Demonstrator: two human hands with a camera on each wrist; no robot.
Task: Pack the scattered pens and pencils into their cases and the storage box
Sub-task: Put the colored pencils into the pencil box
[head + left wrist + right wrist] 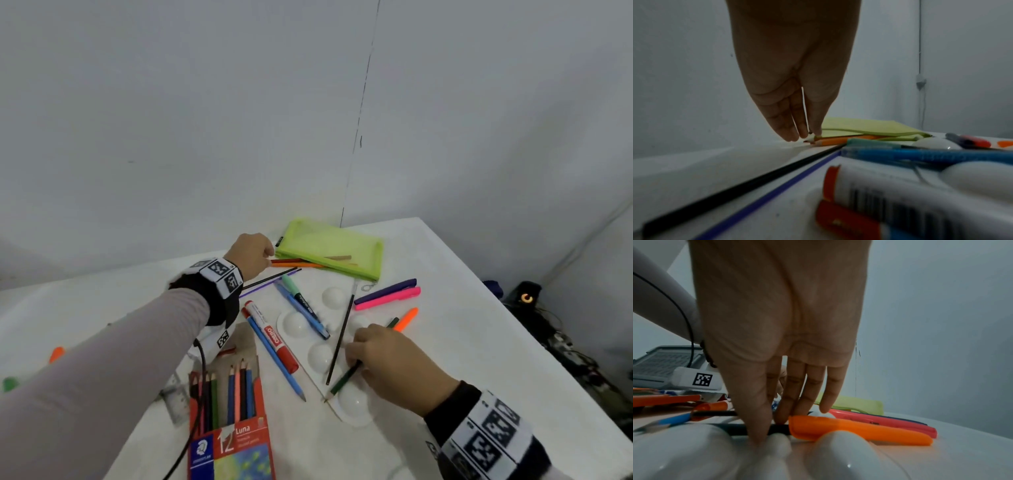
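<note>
Two grips pinch slim pencils: left hand [791, 91] orange [835, 141], right hand [781, 331] dark green [344, 378].

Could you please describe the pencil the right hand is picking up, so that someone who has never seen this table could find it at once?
Start at the white paint palette with domed wells in the middle of the table. The right hand rests on its near right part, fingers on a dark green pencil. Unlike the longer black pencil beside it, its far end lies against an orange highlighter.
</note>
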